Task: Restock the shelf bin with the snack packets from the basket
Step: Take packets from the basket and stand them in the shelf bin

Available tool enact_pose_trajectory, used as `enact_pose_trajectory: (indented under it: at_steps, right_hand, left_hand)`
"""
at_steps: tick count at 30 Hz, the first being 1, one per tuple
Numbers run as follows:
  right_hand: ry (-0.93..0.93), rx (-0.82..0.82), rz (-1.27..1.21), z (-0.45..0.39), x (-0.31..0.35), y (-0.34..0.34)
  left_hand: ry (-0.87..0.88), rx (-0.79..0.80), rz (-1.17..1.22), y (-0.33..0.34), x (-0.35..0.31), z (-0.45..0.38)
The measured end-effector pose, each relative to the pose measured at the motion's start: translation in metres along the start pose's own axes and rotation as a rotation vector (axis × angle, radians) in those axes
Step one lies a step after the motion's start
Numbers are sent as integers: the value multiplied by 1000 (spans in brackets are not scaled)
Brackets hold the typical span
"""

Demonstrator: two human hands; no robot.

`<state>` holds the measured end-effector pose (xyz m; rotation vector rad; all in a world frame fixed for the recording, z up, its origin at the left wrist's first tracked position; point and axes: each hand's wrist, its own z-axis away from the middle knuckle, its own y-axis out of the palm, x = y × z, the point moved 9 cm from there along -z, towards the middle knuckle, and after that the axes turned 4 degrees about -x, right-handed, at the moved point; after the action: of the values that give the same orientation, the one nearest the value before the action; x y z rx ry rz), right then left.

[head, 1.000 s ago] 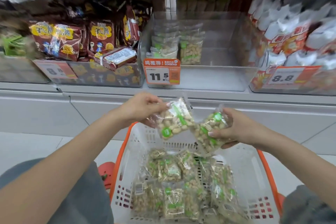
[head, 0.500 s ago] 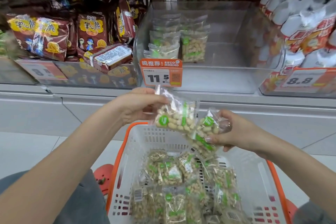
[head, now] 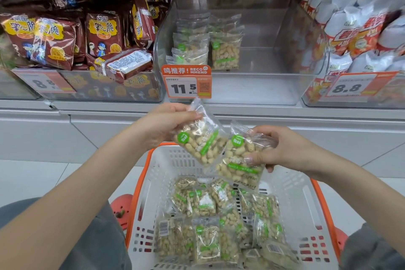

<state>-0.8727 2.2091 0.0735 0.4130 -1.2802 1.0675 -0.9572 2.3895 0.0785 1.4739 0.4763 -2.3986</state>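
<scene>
My left hand (head: 163,123) pinches a clear peanut packet (head: 200,141) with green labels by its top corner, above the basket's far rim. My right hand (head: 276,149) grips a second peanut packet (head: 240,160) just right of it; the two packets overlap slightly. Below them, a white basket with an orange rim (head: 293,188) holds several more peanut packets (head: 208,221). On the shelf ahead stands the clear plastic bin (head: 263,85), with a few peanut packets (head: 224,50) stacked at its back left and its right part bare.
An orange price tag (head: 186,82) reading 11.5 hangs on the bin's front. Brown snack bags (head: 103,33) fill the left bin, white and orange bags (head: 359,35) the right one. Grey-trousered knees flank the basket, and red shoes (head: 121,208) rest on the tiled floor.
Both hands have lifted their packets a little higher and closer together. The left packet has tilted. The view has moved nearer the shelf.
</scene>
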Motion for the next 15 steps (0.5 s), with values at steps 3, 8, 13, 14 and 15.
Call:
enact_pose_trajectory:
  at_steps: [3, 8, 13, 14, 15]
  right_hand:
    - [-61, 37, 5, -2, 7, 5]
    - [-191, -25, -129, -8, 17, 9]
    - [-200, -42, -253, -5, 16, 21]
    - [-179, -23, -294, -4, 13, 25]
    - [-165, -13, -318, -3, 11, 29]
  left_hand:
    - [-1, 11, -115, 9, 5, -3]
    - [-29, 138, -185, 38, 15, -8]
    - [-86, 150, -57, 48, 21, -12]
    - [-102, 157, -12, 51, 22, -11]
    - [-124, 161, 38, 54, 25, -10]
